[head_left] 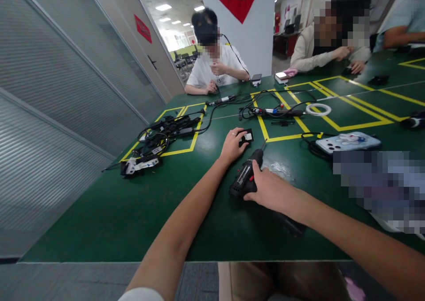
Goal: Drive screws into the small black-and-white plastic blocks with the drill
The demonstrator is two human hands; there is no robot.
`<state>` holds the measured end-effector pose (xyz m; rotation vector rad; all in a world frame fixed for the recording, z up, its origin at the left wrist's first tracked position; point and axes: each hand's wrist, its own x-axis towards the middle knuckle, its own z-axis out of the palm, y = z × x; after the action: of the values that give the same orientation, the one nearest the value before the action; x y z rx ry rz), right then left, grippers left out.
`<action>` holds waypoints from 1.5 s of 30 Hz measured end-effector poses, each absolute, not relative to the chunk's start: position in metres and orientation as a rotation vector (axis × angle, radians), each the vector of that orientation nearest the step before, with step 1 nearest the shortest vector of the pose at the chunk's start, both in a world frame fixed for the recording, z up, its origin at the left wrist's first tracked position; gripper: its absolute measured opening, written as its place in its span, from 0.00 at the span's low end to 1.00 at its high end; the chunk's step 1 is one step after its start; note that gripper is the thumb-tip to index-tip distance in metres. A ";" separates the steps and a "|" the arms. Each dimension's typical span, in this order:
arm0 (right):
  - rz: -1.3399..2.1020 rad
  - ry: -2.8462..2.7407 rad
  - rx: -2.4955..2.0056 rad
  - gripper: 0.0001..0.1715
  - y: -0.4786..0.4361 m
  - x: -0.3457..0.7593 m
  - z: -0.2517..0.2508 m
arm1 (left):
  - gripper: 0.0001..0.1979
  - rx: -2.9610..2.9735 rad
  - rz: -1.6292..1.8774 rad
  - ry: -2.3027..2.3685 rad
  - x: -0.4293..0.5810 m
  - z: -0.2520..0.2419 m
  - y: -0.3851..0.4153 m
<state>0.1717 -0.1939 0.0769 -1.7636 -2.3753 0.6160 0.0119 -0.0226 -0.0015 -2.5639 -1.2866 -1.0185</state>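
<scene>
On the green table, my left hand [233, 144] has its fingers bent over a small flat black part [249, 135] with a white patch, holding it against the surface. My right hand [270, 186] grips a black cordless drill [244, 175] with red marks. The drill lies tilted on its side, its thin bit pointing away toward the yellow tape. Its handle runs under my right wrist and the base [292, 226] shows on the near side. My palm hides part of the grip.
A heap of black cables [172, 133] lies at the left, beside a black part with white strips [141, 164]. More cabled tools [275, 112], a white ring [318, 109] and a phone [348, 141] lie ahead and right. Co-workers [215, 66] sit across the table.
</scene>
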 end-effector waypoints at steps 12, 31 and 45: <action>0.265 -1.730 -1.332 0.27 -0.096 0.161 0.059 | 0.19 -2.465 -1.007 -1.110 0.007 0.011 -0.036; 0.748 -1.544 -0.965 0.29 -0.091 0.174 0.018 | 0.20 -2.544 -0.969 -0.803 0.021 0.021 -0.051; 0.589 -1.612 -1.042 0.17 -0.100 0.170 0.016 | 0.31 -2.550 -0.814 -1.063 0.009 0.021 -0.040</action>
<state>0.1697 -0.1000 0.0164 -1.0417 -1.6125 0.5886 0.0091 -0.0401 0.0208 -2.5505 -1.0627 -0.8139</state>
